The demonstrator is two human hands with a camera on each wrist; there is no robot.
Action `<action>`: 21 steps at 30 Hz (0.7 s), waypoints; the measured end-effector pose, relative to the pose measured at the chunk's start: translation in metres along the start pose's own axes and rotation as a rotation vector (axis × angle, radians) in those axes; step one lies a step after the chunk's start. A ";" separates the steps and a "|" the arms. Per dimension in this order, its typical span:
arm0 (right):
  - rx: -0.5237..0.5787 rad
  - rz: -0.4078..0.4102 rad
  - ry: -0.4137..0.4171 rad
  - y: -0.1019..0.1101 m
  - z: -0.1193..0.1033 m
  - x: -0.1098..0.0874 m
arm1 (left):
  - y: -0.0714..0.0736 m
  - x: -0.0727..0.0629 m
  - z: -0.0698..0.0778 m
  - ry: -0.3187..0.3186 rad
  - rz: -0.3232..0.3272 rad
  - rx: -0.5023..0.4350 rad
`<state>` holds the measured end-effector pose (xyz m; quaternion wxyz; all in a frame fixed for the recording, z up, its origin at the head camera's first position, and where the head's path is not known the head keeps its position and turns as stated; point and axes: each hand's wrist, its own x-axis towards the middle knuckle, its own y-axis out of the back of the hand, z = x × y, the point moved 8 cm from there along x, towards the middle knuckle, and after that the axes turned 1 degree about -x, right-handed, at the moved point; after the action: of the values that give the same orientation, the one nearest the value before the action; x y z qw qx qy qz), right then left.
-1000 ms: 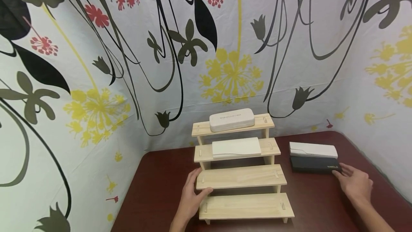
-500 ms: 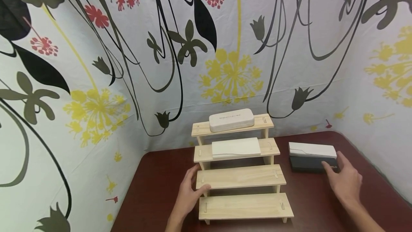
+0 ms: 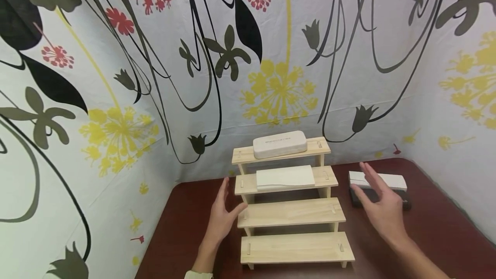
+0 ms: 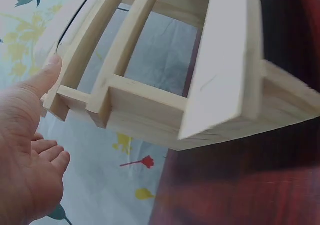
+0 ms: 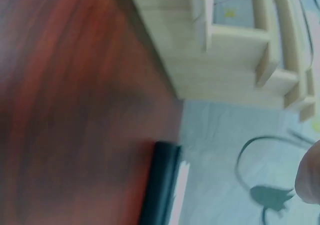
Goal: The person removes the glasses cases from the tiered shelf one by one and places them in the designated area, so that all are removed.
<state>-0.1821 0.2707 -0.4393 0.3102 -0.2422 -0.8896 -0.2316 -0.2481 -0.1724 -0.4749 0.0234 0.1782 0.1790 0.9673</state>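
Pale bare wood forms the four-step stand on the dark red desk; in the head view, a rounded white case rests on its top step and a flat white case on the next. The left hand at its side and right hand before the slim black case are loose-fingered, gripping nothing. From the left wrist, thumb contact with the wood is unclear; light bracing seems wisest, lest the cases slide. From the right wrist, only a fingertip shows; careful clearance of the black case would help.
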 end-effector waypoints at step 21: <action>-0.144 -0.355 0.192 -0.076 -0.053 0.009 | -0.009 0.031 0.008 0.009 -0.093 0.086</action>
<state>-0.2085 0.1839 -0.4162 0.3296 -0.0802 -0.8659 -0.3676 -0.2741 -0.1577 -0.4613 0.0599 0.1662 0.2287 0.9573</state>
